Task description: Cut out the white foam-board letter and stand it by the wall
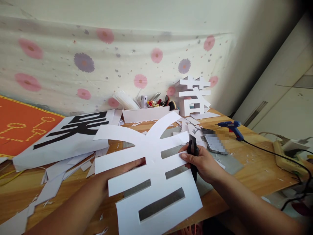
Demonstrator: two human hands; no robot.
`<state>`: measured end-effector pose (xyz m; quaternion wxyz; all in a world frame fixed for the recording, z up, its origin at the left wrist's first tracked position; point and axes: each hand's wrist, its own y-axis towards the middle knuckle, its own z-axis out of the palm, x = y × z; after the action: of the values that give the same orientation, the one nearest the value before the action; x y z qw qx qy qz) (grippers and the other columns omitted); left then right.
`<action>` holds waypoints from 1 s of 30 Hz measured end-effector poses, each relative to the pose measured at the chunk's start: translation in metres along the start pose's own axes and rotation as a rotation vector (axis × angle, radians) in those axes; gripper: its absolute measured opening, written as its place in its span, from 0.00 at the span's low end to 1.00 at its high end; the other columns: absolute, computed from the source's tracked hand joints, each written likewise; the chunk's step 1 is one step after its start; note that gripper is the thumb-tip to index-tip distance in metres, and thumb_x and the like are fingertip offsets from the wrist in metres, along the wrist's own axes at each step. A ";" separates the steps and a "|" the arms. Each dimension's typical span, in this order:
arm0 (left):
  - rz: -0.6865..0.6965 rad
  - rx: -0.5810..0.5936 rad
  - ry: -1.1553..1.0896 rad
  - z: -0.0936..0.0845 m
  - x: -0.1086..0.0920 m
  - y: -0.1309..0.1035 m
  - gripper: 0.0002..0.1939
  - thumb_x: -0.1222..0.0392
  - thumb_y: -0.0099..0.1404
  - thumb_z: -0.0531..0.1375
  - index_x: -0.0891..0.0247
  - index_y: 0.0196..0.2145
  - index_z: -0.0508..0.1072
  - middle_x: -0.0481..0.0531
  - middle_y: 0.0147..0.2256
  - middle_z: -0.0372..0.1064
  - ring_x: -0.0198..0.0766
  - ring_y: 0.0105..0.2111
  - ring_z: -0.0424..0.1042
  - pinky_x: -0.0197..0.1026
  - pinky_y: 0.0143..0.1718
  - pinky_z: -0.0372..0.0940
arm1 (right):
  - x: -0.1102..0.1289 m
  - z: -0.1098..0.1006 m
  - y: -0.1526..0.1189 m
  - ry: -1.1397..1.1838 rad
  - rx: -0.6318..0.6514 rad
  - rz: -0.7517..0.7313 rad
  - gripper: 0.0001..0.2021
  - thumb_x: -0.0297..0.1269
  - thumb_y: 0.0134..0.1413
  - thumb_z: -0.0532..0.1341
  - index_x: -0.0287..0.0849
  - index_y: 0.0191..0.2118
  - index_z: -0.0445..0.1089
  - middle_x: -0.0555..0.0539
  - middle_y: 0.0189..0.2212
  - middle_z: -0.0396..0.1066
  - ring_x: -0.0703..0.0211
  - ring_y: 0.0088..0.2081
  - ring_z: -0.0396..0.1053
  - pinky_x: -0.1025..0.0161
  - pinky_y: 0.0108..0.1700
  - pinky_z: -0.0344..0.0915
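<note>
A large white board cut-out [154, 153] shaped like a Chinese character is tilted up in front of me above the table. My left hand [134, 164] reaches behind it from the left; a bit of it shows through a gap, and most of its fingers are hidden. At the right edge, my right hand [201, 160] is closed around a black utility knife [193, 147] that points upward. The right thumb lies against the end of one of the cut-out's strokes. A grey mat [231, 166] lies partly beneath the cut-out.
Behind stands a finished white raised character [194, 93] beside a white tool box [146, 115]. A blue glue gun [231, 127], its cord, a phone [212, 140] and a power strip [286, 156] lie right. Paper scraps [52, 189] and a printed sheet [61, 143] lie left.
</note>
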<state>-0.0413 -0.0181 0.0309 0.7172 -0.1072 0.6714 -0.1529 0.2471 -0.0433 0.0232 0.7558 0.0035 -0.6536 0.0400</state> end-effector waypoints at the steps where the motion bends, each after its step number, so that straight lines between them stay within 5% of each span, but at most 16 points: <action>1: -0.031 0.023 -0.003 0.002 -0.002 0.004 0.12 0.68 0.42 0.76 0.60 0.23 0.78 0.49 0.19 0.72 0.48 0.22 0.73 0.41 0.21 0.65 | 0.000 0.000 0.000 0.013 -0.014 0.004 0.26 0.55 0.32 0.80 0.39 0.28 0.74 0.55 0.19 0.64 0.66 0.22 0.59 0.64 0.27 0.53; 6: -0.028 0.009 -0.143 0.006 -0.013 0.025 0.12 0.59 0.58 0.68 0.65 0.20 0.74 0.54 0.21 0.72 0.39 0.19 0.69 0.37 0.20 0.65 | 0.000 -0.004 0.004 0.112 -0.127 0.026 0.28 0.54 0.25 0.81 0.39 0.28 0.74 0.55 0.18 0.66 0.67 0.21 0.59 0.65 0.26 0.52; 12: 0.104 -0.044 -0.333 0.003 -0.030 0.025 0.25 0.46 0.74 0.48 0.67 0.38 0.77 0.61 0.31 0.78 0.47 0.27 0.77 0.43 0.20 0.72 | 0.003 -0.011 0.011 0.190 -0.233 0.044 0.29 0.52 0.21 0.82 0.39 0.28 0.73 0.53 0.20 0.69 0.65 0.23 0.62 0.64 0.27 0.57; 19: 0.074 -0.061 -0.364 0.002 -0.026 0.025 0.04 0.63 0.67 0.65 0.68 0.36 0.75 0.48 0.23 0.71 0.36 0.19 0.71 0.36 0.20 0.69 | 0.002 -0.017 0.016 0.220 -0.226 0.016 0.31 0.52 0.27 0.80 0.37 0.38 0.78 0.53 0.20 0.69 0.64 0.22 0.63 0.64 0.26 0.56; 25: 0.251 -0.184 -0.567 -0.001 -0.034 0.030 0.07 0.65 0.75 0.56 0.66 0.41 0.74 0.48 0.28 0.75 0.33 0.25 0.75 0.35 0.28 0.74 | 0.004 -0.025 0.020 0.300 -0.435 -0.109 0.34 0.56 0.35 0.77 0.37 0.45 0.74 0.40 0.30 0.81 0.65 0.20 0.61 0.64 0.25 0.56; 30: 0.322 -0.094 -0.644 0.007 -0.029 0.023 0.12 0.72 0.71 0.55 0.62 0.44 0.76 0.54 0.38 0.81 0.36 0.36 0.80 0.34 0.34 0.77 | -0.001 0.000 0.014 0.135 -0.308 -0.115 0.35 0.59 0.39 0.74 0.35 0.47 0.73 0.38 0.35 0.81 0.66 0.18 0.60 0.63 0.24 0.53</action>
<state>-0.0335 0.0134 0.0498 0.9010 -0.0755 0.4258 0.0345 0.2459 -0.0298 0.0212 0.7907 -0.0776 -0.5983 -0.1038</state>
